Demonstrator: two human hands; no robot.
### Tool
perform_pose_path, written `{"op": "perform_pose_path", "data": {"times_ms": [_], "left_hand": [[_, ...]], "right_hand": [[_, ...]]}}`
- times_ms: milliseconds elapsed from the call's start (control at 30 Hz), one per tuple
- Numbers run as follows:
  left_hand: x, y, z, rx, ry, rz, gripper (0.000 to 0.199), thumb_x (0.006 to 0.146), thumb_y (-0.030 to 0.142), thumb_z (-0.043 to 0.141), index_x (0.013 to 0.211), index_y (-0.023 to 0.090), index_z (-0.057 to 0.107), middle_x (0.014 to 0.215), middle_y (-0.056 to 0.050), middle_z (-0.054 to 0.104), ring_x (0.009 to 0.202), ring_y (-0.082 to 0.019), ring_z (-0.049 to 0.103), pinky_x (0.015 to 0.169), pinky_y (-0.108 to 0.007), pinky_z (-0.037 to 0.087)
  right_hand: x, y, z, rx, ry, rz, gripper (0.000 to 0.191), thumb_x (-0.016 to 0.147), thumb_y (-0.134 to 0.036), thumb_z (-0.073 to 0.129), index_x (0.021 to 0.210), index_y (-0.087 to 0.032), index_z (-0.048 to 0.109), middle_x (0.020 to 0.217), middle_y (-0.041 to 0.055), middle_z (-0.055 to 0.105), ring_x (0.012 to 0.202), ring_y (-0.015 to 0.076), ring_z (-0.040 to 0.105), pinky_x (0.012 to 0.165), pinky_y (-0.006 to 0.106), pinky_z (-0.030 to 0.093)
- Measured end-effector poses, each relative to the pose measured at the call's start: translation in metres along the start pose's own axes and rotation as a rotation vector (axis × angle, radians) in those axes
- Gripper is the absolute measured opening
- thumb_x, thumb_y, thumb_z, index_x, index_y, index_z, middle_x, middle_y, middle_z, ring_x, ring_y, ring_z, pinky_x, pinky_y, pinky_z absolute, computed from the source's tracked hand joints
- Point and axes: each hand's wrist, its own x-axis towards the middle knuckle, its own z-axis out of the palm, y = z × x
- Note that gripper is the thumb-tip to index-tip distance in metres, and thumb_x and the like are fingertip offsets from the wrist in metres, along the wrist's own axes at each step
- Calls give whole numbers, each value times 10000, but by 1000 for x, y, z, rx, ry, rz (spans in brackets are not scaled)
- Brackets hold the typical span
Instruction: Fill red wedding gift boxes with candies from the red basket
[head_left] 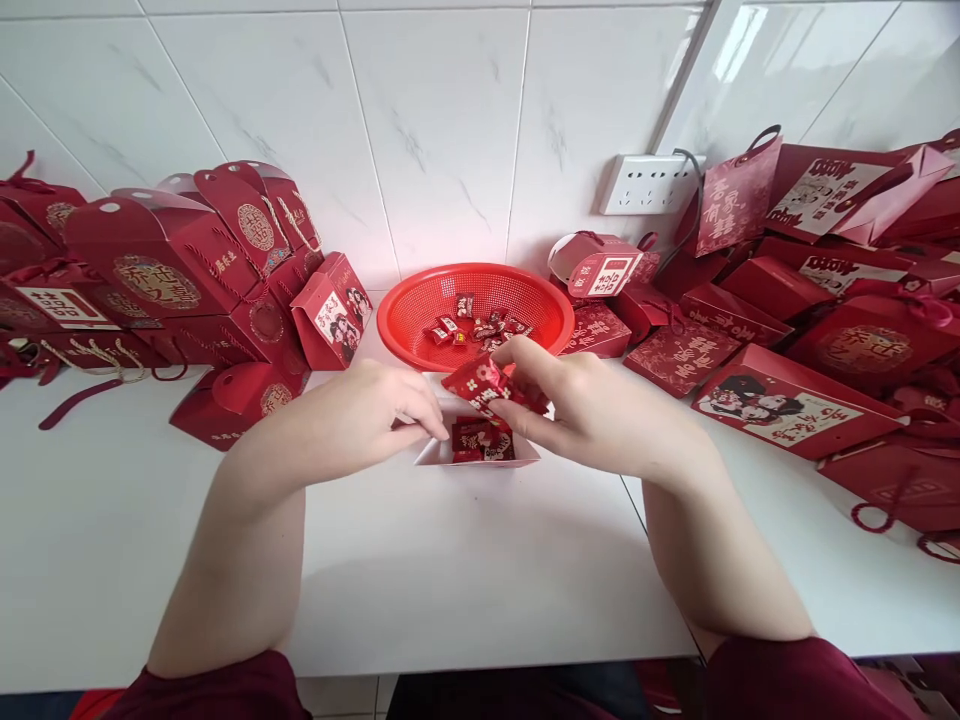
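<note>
Currently my right hand pinches the packet, long axis roughly left-right, above the far part of the open box; left hand by box's left side, can't tell its grip.

Bright, diffuse, cool light fills the scene. Pale streaks of glare sit on the glossy tiled wall between one and two o'clock, and its lower part blushes pink at twelve, above the red basket. Soft, faint shadow greys the bench at six. Wide-angle distortion slants tile seams and stretches boxes towards three; fine print on the packet looks soft.
</note>
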Motion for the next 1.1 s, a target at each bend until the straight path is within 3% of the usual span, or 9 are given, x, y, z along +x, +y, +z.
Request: {"op": "perform_pose_path", "data": {"times_ms": [167,367,467,667,800,900,1000,1100], "left_hand": [[-1,-3,0,3,-15,21,313,868,118,523,759,268,776,865,59,735,770,-108,658,704,-228,454],[-6,-3,0,16,-23,-5,293,874,152,550,820,302,796,916,73,751,793,-107,674,661,-221,450],[-6,-3,-1,35,-2,-23,304,870,157,541,824,311,798,910,76,755,794,-115,675,666,-225,455],[0,-22,2,36,66,-86,309,859,180,512,887,322,785,919,77,753,782,-130,671,648,-230,466],[12,-40,7,-29,166,-152,267,922,286,489,989,293,747,1041,39,741,875,-178,678,719,-273,502],[18,-46,10,-105,220,-171,265,953,365,491,1081,290,711,1092,21,726,946,-191,677,805,-305,527],[19,-44,10,-148,291,-128,234,898,383,608,1099,289,682,1136,16,695,963,-180,671,838,-300,545],[19,-40,10,-79,456,-76,317,829,325,694,1141,285,653,1260,-6,619,1092,-203,625,912,-316,536]], "right_hand": [[1,1,0,2,-32,-35,138,972,-323,544,1046,-208,564,741,8,647,578,153,565,555,268,383],[-3,-5,7,0,-81,-115,164,948,-273,620,1094,-214,665,980,66,659,761,177,633,671,290,464],[4,-6,18,-84,-19,-109,131,958,-273,624,1033,-196,699,974,77,664,788,192,641,678,304,479],[16,0,27,-88,48,-215,251,1017,-133,476,1128,-206,690,1078,78,705,1042,233,632,894,375,510],[14,11,22,-61,64,-186,255,1010,-198,515,1212,-233,666,1185,96,655,1101,253,616,912,410,532],[15,20,23,-66,124,-170,356,977,-220,576,1332,-235,583,1355,120,560,1246,280,542,1009,462,497],[20,28,29,-40,132,-98,478,952,-229,602,1415,-229,480,1518,123,423,1367,296,446,1058,487,473],[25,34,33,-19,133,7,532,953,-216,577,1458,-236,413,1596,111,316,1432,311,365,1057,503,472]]}}
